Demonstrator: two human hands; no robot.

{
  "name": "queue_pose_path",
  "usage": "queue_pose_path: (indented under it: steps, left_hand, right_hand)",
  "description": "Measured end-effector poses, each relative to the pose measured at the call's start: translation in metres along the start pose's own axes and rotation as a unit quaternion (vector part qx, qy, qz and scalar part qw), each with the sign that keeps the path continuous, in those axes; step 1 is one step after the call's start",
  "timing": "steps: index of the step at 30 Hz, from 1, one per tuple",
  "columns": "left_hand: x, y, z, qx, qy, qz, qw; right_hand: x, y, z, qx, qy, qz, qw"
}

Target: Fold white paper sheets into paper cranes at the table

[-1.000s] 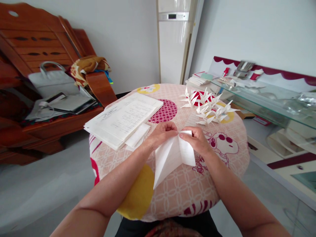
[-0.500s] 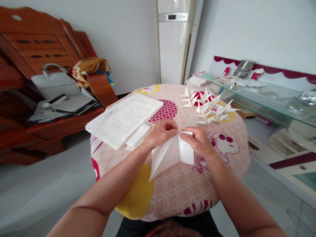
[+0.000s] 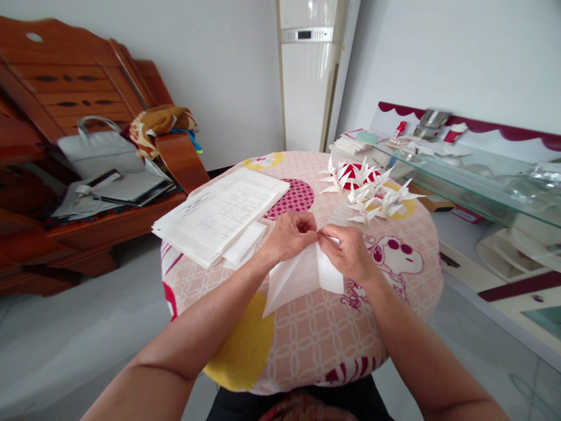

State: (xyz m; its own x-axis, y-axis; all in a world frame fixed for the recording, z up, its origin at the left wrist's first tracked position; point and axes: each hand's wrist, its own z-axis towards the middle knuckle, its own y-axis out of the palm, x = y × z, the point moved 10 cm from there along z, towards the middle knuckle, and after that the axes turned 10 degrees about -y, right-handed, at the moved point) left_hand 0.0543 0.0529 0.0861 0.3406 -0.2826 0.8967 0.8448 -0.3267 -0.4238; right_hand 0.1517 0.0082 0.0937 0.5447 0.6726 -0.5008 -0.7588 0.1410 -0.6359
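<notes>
A partly folded sheet of white paper [image 3: 295, 278] hangs over the near middle of the round table [image 3: 307, 345]. Its top edge is pinched by my left hand [image 3: 293, 235], thumb against curled fingers. Right beside it, my right hand [image 3: 347, 248] grips the same edge, its fingertips meeting the left ones at the crease. A long fold slants down to a point at the paper's lower left, while the right part drops as a short flap. My fingers cover the top of the sheet.
Several folded paper cranes [image 3: 368, 187] cluster at the table's back right. A stack of printed sheets [image 3: 228, 210] lies at the left, with a smaller white piece [image 3: 245, 241] by its edge. Beyond stand a wooden bench [image 3: 87, 222] and a glass shelf [image 3: 482, 181].
My right hand's fingers have slid left along the paper's top edge and now touch my left fingertips. The left hand holds almost still.
</notes>
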Motion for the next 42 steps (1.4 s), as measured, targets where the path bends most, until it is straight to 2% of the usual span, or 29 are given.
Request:
queue_pose_path:
  steps: [14, 27, 31, 35, 38, 40, 42]
  left_hand:
    - [-0.015, 0.005, 0.001, -0.009, -0.056, -0.138, 0.989]
    - [-0.020, 0.008, -0.003, -0.022, -0.096, -0.179, 0.979]
    - [-0.028, 0.011, -0.004, -0.080, -0.112, -0.185, 0.973]
    - [-0.037, 0.012, -0.007, -0.152, -0.108, -0.170, 0.968]
    - [-0.042, 0.001, -0.003, -0.147, -0.091, -0.106, 0.979]
    - [-0.044, -0.005, 0.002, -0.142, -0.078, -0.060, 0.985]
    - [-0.048, -0.009, 0.007, -0.125, -0.059, 0.000, 0.990]
  right_hand:
    - [-0.005, 0.000, -0.002, 0.022, -0.038, -0.015, 0.999]
    - [-0.006, -0.003, -0.004, 0.036, -0.034, -0.007, 0.999]
    - [0.008, -0.005, -0.006, 0.045, 0.020, 0.064, 0.997]
    - [0.039, 0.012, -0.012, 0.020, 0.126, 0.174, 0.976]
    - [0.063, 0.027, -0.019, 0.028, 0.220, 0.260, 0.940]
    - [0.072, 0.036, -0.019, 0.039, 0.254, 0.305, 0.917]
    - [0.079, 0.045, -0.018, 0.026, 0.275, 0.320, 0.906]
